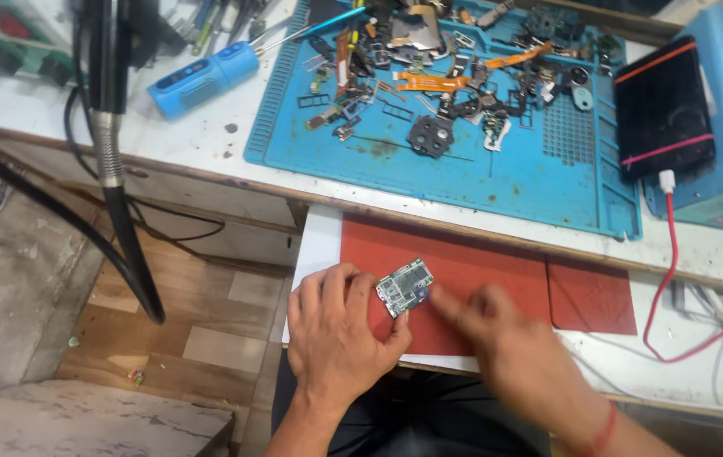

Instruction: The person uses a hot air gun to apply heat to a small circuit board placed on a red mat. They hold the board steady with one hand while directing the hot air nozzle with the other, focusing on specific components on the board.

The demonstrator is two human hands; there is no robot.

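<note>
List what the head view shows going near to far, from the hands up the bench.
Left hand holding circuit board → red mat → blue mat → loose parts.

My white workbench (209, 135) runs across the top of my view, its surface scuffed and stained. Below its front edge a lower white shelf (321, 241) juts toward me. Left of the workbench the floor (209, 338) shows brown and pale tiles, worn and dusty. Further left of the workbench stands a grey concrete slab (31, 288). Light is even and bright.
</note>
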